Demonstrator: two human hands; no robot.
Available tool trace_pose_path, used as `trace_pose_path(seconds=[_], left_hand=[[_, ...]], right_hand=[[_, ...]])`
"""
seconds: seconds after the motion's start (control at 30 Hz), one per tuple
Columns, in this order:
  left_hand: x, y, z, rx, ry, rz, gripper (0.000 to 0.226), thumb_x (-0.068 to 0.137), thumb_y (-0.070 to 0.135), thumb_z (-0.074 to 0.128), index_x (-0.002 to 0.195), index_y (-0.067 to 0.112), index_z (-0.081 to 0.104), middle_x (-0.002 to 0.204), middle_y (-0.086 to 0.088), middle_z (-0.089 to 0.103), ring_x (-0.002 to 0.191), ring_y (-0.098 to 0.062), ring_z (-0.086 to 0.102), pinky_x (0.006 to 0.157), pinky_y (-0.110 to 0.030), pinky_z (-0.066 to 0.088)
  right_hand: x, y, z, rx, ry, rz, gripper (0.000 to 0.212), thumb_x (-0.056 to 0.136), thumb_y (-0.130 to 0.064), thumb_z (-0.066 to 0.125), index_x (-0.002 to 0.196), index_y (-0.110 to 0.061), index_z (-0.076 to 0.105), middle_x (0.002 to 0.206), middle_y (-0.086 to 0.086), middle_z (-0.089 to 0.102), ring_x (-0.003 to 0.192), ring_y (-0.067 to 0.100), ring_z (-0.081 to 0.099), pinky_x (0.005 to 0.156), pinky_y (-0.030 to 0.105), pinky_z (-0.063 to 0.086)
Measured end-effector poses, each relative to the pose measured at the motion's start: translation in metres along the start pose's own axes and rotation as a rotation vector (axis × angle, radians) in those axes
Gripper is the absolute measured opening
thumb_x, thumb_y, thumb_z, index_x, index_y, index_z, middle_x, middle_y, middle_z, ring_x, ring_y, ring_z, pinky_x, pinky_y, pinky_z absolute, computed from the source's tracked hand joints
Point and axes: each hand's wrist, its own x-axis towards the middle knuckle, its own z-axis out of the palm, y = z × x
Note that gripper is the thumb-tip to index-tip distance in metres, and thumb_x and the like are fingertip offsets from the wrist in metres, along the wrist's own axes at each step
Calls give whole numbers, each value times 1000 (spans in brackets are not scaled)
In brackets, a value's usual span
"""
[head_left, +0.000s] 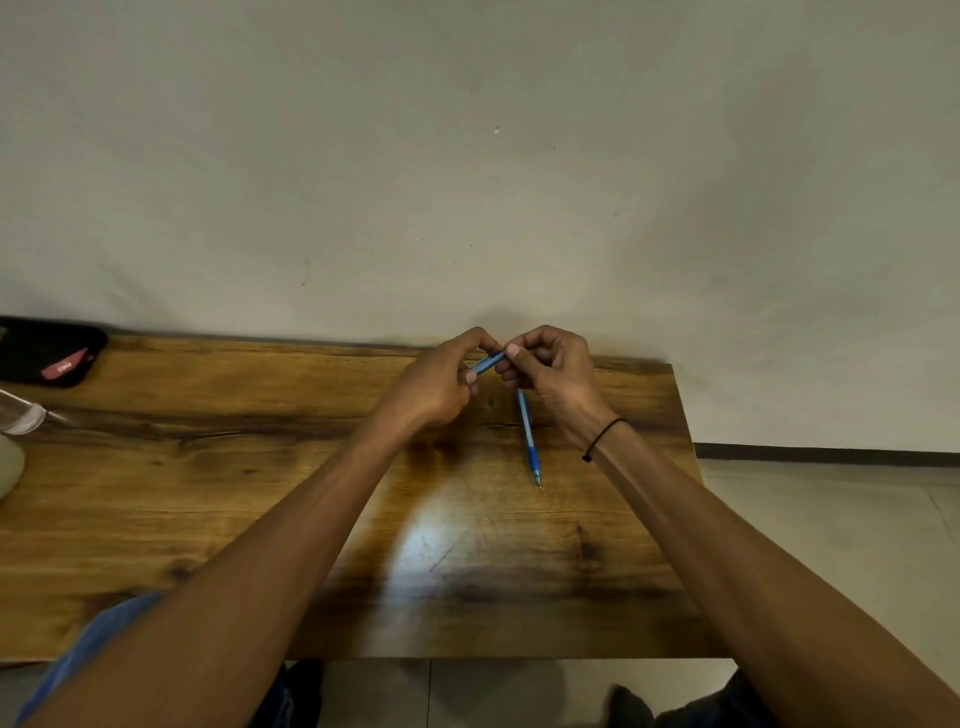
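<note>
At the far left of the wooden table (208, 493), a black pouch (47, 351) is lying by the back edge. Toward the middle, the left hand (436, 384) is curling its fingers round one end of a short blue pen piece (488, 362), holding it above the wood. The right hand (550, 374) is pinching the other end between thumb and fingers. Just below that hand, a second blue pen (529, 439) is lying flat, tip toward the person. A black band (605, 436) is circling the right wrist.

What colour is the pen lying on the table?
Blue: the pen has a pale barrel and a darker blue grip. The head view shows it.
</note>
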Motion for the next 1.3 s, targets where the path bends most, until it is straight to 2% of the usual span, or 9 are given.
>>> trace_pose_path(seconds=[0.17,0.27,0.4,0.53,0.63,0.9,1.07,1.2,1.3], left_hand=[[-2,1,1,10,-58,-1,50,107,4,49,144,38,49,97,-2,68,92,-16,67,70,-29,47],[-2,0,3,9,-21,0,49,106,6,50,141,40,49,100,-4,69,91,-20,67,70,-33,49],[0,-5,3,3,58,-23,48,105,6,53,137,43,50,103,0,65,85,-12,61,61,-28,43],[3,-9,3,-4,93,-35,47,105,7,53,136,43,51,104,-2,68,86,-13,63,61,-29,44],[3,-10,3,0,88,-45,46,105,8,53,136,43,51,103,-2,69,83,-11,63,58,-28,42],[4,-14,3,-8,59,-60,47,104,7,57,136,41,52,108,-4,73,84,-13,64,57,-26,40],[5,-16,5,12,56,-84,48,103,8,61,141,35,51,118,-8,72,100,-22,69,74,-35,55],[8,-19,8,61,50,-130,45,103,13,64,140,32,49,124,-10,68,97,-19,61,65,-28,46],[9,-19,9,64,29,-175,45,101,15,67,141,28,48,125,-10,68,97,-20,65,69,-32,54]], right_hand=[[5,-1,-7,67,17,8,8,104,-2,60,105,4,65,87,24,75,75,26,75,67,28,62],[4,1,-5,-11,16,19,9,103,-4,63,105,3,68,86,18,77,75,21,76,67,26,61],[7,5,-6,-541,52,-113,4,96,-14,73,93,-14,74,87,-5,69,83,9,63,71,24,50],[4,14,-8,-941,-8,-186,9,94,-14,73,91,-20,78,105,4,66,107,26,51,87,43,48],[0,20,-2,-1075,-31,-216,6,93,-19,74,92,-24,77,109,4,61,112,28,48,92,46,45],[-1,33,3,-1125,1,-257,8,94,-22,74,98,-20,80,110,3,63,113,26,48,93,43,42],[3,25,-2,-971,123,-240,7,94,-14,74,95,-15,80,104,6,66,108,28,52,89,44,48],[6,15,-12,-924,172,-207,8,95,-10,73,96,-13,80,103,8,72,108,29,61,87,46,56],[5,11,-19,-933,147,-185,6,94,-8,71,93,-11,76,96,9,76,97,29,70,80,43,61]])
